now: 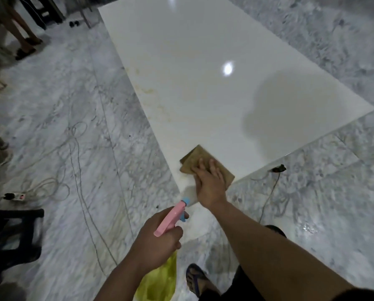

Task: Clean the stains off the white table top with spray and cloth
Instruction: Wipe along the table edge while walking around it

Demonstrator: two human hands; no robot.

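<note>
The marble-patterned floor (77, 118) fills most of the view, grey-veined and glossy, with thin cables looping across it at 9 o'clock. On it stands the white desk (203, 61), a long glossy slab running from its near corner at 6 o'clock away toward 12 o'clock; its left edge slants from 12 down to 6, its near right edge runs out toward 3 o'clock. Most of the top lies open and bare beyond the hands, with a bright lamp reflection near the middle and a soft grey shadow toward 3 o'clock. Faint yellowish stains (160, 101) trail along the left edge, at about 11 o'clock from the cloth. The brown cloth (194, 157), a folded, flat rectangle with a coarse weave, lies on the near corner close to both edges. The right hand (210, 183) presses flat on it, fingers spread and extended, palm down, covering its near half. The left hand (157, 240) sits at 7 o'clock from the cloth, off the desk just short of the corner, closed around the pink spray bottle (170, 218); its blue nozzle points toward the corner. A yellow plastic bag (160, 283) hangs below that hand, and a sandalled foot (195, 281) stands on the floor beside it.
</note>
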